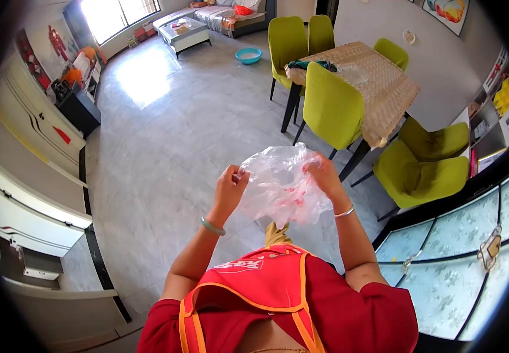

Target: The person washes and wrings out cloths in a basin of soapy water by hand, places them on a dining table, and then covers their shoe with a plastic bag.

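A thin translucent plastic bag (281, 182) with red print is stretched between my two hands, held in front of my red apron (257, 276). My left hand (231, 187) pinches the bag's left edge, with a green bangle on that wrist. On the other side, my right hand (320, 175) grips the upper right part of the bag, its fingers closed on the plastic; a silver bracelet is on this wrist. The bag hangs crumpled, above the grey floor.
Green chairs (332, 109) stand round a dining table (378, 88) with a patterned cloth, ahead to the right. Farther off are a turquoise basin (248, 56), a low table (184, 36) and a sofa (222, 17). White doors (31, 112) line the left; glass panels (448, 253) are at right.
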Available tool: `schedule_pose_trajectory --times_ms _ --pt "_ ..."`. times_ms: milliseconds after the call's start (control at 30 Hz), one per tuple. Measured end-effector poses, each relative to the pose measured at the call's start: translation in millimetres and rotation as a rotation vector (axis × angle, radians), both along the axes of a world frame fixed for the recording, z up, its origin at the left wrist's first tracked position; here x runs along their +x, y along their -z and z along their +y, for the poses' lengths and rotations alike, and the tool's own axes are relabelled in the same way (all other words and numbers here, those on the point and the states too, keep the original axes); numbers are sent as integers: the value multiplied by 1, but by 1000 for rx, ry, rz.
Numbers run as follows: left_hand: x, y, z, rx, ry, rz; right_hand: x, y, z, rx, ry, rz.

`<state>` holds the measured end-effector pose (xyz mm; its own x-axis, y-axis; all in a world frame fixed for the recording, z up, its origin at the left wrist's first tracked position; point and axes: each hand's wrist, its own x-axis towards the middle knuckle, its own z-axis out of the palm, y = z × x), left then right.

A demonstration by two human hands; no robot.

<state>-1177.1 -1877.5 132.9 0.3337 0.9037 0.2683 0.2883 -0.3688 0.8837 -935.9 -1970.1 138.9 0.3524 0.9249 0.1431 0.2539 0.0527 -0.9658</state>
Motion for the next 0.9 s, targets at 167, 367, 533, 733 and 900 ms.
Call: schedule_pose_trajectory --times_ms 167,367,533,733,900 --pt "84 -1 102 31 72 5 80 -3 84 -11 97 -215" --pt "188 -6 214 32 197 213 195 25 179 -49 266 -625" --pt "255 26 268 -52 305 306 242 42 217 -211 247 -607" --pt "365 56 356 178 504 361 300 28 268 -268 575 -751" --pt "464 24 427 272 600 425 343 35 332 -427 685 -886"
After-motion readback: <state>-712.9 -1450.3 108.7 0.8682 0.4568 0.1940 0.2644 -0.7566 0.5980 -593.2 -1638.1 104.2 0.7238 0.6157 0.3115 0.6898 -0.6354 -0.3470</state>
